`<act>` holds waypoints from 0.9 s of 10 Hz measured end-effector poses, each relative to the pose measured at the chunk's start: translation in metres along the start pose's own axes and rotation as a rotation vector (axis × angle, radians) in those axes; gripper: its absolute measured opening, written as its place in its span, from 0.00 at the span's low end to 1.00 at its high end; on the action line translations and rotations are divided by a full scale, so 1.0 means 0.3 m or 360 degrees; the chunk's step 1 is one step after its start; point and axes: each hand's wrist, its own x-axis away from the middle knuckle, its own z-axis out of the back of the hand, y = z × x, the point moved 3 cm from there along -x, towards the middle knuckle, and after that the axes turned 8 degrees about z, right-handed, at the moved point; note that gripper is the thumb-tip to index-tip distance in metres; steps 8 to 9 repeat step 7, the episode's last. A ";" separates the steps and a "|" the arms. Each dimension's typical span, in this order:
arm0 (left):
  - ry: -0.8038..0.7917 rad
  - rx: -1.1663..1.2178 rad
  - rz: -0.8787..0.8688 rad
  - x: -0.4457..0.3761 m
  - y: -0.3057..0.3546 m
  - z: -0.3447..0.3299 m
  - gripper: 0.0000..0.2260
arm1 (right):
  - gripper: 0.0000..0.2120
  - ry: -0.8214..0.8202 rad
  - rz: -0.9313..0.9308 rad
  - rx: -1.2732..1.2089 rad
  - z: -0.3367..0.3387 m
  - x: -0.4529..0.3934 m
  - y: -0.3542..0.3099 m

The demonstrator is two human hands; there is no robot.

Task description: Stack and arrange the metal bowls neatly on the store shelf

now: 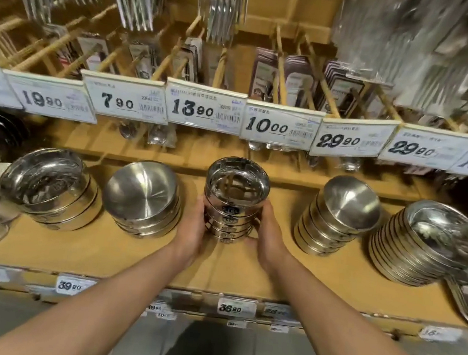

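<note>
Both hands cup the middle stack of shiny steel bowls (231, 203) from either side: left hand (190, 232) wrapped round its left wall, right hand (271, 238) round the right, fingers curled behind. It stands upright on the tan wooden shelf (130, 256), dark stickers down its front. Forearms reach in straight from below. Brushed bowl stacks (143, 199) lean just left and right (339, 218), price tags (205, 110) above.

Bare shelf (130, 256) board is lying open in front of the middle bowl stack (234, 200), between it and the front edge. Other bowl stacks (143, 199) (339, 215) are flanking it left and right, and price tags (205, 107) are hanging just above it.
</note>
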 end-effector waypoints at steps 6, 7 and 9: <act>0.0332 -0.0422 0.0170 0.407 -0.015 0.294 0.09 | 0.17 0.0187 0.0104 0.0269 0.267 0.428 -0.049; 0.0346 -0.0443 0.0121 0.495 0.024 0.340 0.08 | 0.14 0.0246 0.0169 0.0160 0.248 0.533 -0.070; 0.0346 -0.0443 0.0121 0.495 0.024 0.340 0.08 | 0.14 0.0246 0.0169 0.0160 0.248 0.533 -0.070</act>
